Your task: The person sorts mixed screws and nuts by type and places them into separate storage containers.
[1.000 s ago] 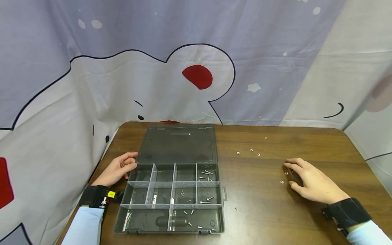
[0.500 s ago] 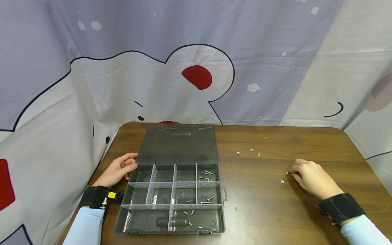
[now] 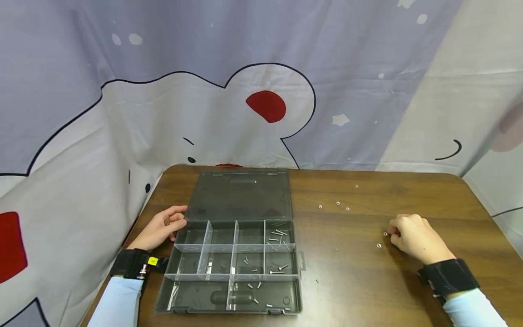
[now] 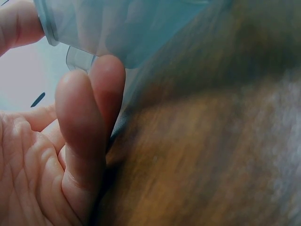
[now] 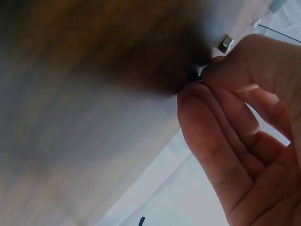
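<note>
A grey translucent organizer box (image 3: 194,297) lies with its lid (image 3: 241,195) folded back at left of centre. My left hand (image 3: 157,231) rests against its left side near the hinge, fingers loosely bent. In the left wrist view, fingertips (image 4: 75,94) touch the box's wall. Over the table's right side, my right hand (image 3: 418,240) brings thumb and index fingertip together on a small dark piece, mostly hidden. One metal nut (image 5: 225,44) lies right beside these fingertips. Another nut (image 3: 378,245) is a little nearer the box.
Several small screws (image 3: 277,271) lie in the box's right-hand compartments. More nuts (image 3: 337,203) are scattered on the wooden table (image 3: 347,290) right of the lid. A tiny screw (image 3: 317,281) lies beside the box. A patterned curtain (image 3: 196,113) hangs behind.
My right hand's spread fingers have closed into a pinch beside the nut. The left hand stays at the box. The head view has shifted slightly.
</note>
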`<action>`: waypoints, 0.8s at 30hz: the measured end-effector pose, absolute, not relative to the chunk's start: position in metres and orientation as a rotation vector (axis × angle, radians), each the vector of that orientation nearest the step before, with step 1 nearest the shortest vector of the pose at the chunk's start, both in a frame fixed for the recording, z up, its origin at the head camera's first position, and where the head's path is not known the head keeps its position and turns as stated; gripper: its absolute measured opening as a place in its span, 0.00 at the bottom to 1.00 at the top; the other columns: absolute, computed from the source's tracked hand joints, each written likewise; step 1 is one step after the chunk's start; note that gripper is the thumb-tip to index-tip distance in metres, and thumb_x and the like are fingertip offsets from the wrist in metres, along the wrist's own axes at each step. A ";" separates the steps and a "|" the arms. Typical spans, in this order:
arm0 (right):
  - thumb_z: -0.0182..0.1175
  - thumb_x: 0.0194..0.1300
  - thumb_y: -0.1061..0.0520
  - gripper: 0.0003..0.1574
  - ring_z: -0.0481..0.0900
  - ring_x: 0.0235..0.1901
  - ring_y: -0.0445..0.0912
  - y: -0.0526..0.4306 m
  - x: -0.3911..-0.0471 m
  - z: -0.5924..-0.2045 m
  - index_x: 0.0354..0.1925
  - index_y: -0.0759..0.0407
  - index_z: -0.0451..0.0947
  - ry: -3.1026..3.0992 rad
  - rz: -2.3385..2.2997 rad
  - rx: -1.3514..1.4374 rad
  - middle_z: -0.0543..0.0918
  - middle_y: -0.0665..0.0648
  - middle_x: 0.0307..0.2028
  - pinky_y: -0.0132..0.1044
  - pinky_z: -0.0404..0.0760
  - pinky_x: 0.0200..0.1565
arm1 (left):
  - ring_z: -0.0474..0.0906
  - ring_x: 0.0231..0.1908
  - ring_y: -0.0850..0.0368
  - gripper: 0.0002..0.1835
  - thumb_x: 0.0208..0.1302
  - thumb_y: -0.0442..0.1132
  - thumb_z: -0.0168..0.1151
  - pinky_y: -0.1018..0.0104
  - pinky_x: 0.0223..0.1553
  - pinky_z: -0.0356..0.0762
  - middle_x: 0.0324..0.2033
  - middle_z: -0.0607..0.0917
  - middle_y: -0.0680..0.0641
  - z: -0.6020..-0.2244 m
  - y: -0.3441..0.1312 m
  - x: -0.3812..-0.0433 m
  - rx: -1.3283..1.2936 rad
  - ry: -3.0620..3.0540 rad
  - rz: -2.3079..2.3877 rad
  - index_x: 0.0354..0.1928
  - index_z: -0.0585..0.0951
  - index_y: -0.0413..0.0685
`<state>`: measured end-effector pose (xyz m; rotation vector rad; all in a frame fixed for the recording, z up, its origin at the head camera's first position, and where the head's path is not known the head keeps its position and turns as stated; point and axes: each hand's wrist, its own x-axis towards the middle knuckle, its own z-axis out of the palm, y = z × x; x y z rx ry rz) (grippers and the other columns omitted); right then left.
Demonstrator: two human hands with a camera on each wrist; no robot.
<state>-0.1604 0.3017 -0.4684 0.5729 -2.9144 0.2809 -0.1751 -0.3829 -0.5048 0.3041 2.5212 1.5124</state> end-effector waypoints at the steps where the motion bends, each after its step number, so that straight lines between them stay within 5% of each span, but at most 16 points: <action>1: 0.71 0.47 0.69 0.22 0.66 0.22 0.41 0.302 -0.161 -0.468 0.17 0.47 0.71 -2.915 0.285 0.564 0.70 0.45 0.20 0.37 0.66 0.27 | 0.78 0.29 0.61 0.30 0.77 0.41 0.60 0.65 0.28 0.82 0.43 0.82 0.43 -0.504 -0.383 -0.175 0.301 2.521 1.514 0.75 0.66 0.35; 15: 0.64 0.40 0.70 0.20 0.66 0.23 0.40 0.299 -0.168 -0.472 0.18 0.47 0.69 -2.830 0.348 0.570 0.69 0.45 0.21 0.35 0.63 0.26 | 0.77 0.28 0.61 0.31 0.78 0.41 0.59 0.66 0.28 0.82 0.43 0.82 0.45 -0.506 -0.381 -0.175 0.298 2.506 1.524 0.75 0.65 0.34; 24: 0.61 0.38 0.72 0.20 0.66 0.23 0.35 0.212 -0.183 -0.442 0.20 0.46 0.73 -2.613 0.455 0.868 0.69 0.42 0.22 0.30 0.67 0.26 | 0.78 0.29 0.60 0.30 0.78 0.41 0.59 0.65 0.28 0.82 0.44 0.82 0.42 -0.506 -0.383 -0.175 0.307 2.523 1.507 0.75 0.65 0.35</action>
